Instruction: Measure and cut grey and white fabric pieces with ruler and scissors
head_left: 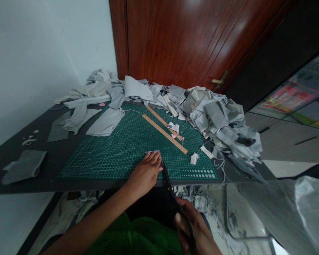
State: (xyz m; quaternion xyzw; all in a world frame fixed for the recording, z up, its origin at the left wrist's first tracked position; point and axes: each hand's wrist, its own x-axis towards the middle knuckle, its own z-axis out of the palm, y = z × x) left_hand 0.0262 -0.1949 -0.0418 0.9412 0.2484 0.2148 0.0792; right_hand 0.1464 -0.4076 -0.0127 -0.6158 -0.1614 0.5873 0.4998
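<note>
My left hand (146, 173) lies with its fingers flat over a small piece of grey fabric (156, 151) near the front of the green cutting mat (103, 159). Most of that fabric is hidden beneath the fingers; its far edge shows. A pair of black scissors (168, 180) is gripped in my right hand (195, 226), in front of the table edge. Its blades point away from me and reach over the mat, right beside the left fingers and the fabric's right edge. Whether the blades are apart I cannot tell.
Two wooden rulers (164, 134) lie slanted on the mat. Fabric scraps (218, 113) pile up along the back and right. A pale cloth piece (106, 122) rests on the mat's left, a folded grey cloth (25, 166) farther left. A small white scrap (194, 158) lies right.
</note>
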